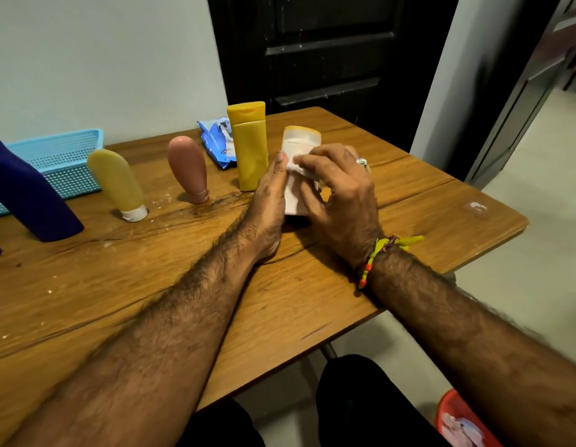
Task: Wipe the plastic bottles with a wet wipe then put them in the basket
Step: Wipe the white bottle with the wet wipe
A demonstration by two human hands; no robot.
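White plastic is showing between both hands near the middle of the wooden table (425, 201): a pale bottle (301, 138) with a yellowish cap end is standing upright there, touching the tabletop. The left hand (268, 191) is steadying its left side, thumb lying along the bottle; its other fingers are hidden behind it, so their curl cannot be told. The right hand (339, 188) is curling over the front, its fingers pressing a white wet wipe (296, 169) against the bottle. No print on the bottle can be read.

Just left of it a yellow flip-cap bottle (249, 146) is standing upright, plain and without legible lettering. Behind that, a blue wipes packet (215, 140) is lying with its flap torn open; white writing is showing on it but is too small to read. Further left, a brownish-pink tube (188, 169) and a pale yellow tube (117, 183) are resting cap-down, well apart from each other. A dark blue bottle (28, 195) is leaning at the left edge, partly covering the light blue mesh basket (60, 150) sitting against the wall. Those four containers are standing between the hands and the basket.

A beaded thread band (373, 256) is circling the right wrist, and a red bin (464, 421) is sitting on the floor at lower right.
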